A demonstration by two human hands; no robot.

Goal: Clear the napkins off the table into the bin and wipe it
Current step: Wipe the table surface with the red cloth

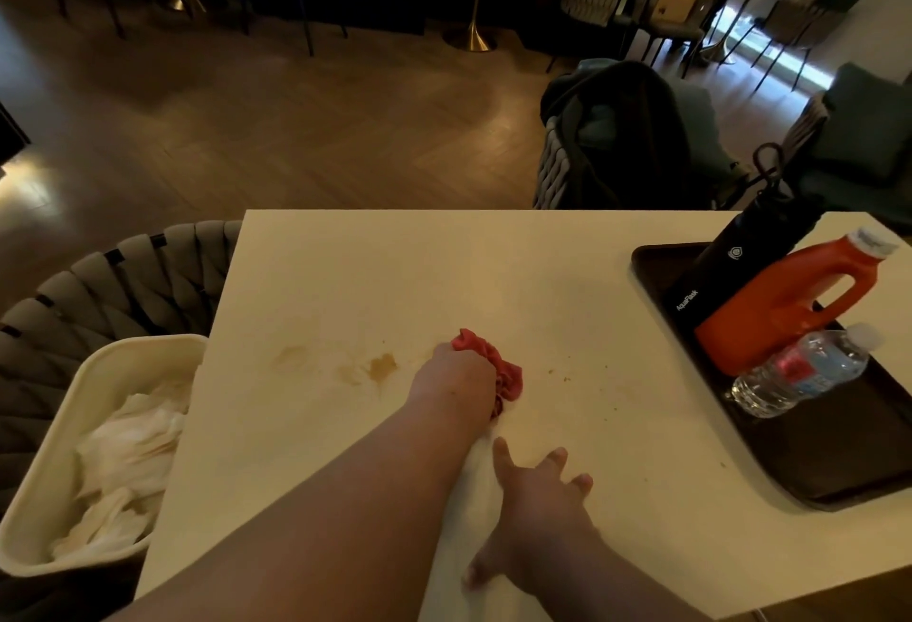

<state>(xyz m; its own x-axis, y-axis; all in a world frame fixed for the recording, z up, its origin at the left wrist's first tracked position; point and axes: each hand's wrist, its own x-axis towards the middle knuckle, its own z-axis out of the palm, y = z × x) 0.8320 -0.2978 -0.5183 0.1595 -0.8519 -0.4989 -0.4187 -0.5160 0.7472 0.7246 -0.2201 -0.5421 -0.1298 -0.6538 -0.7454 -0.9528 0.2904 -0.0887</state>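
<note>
My left hand [459, 382] grips a crumpled red cloth [498, 369] and holds it down on the cream table [395, 271] near the middle. Brown stains [381, 365] lie just to the left of that hand, and small crumbs [562, 377] are scattered to its right. Closer to me, my right hand [535, 498] rests flat on the table with its fingers spread and holds nothing. A cream bin [59, 429] stands against the table's left edge, with crumpled white napkins [128, 453] inside it. I see no napkins on the tabletop.
A dark tray [839, 463] sits at the table's right edge and carries a black flask [730, 266], an orange jug [784, 305] and a clear water bottle [804, 369]. A woven chair [113, 276] stands behind the bin. Another chair with a dark jacket [622, 137] is beyond the far edge.
</note>
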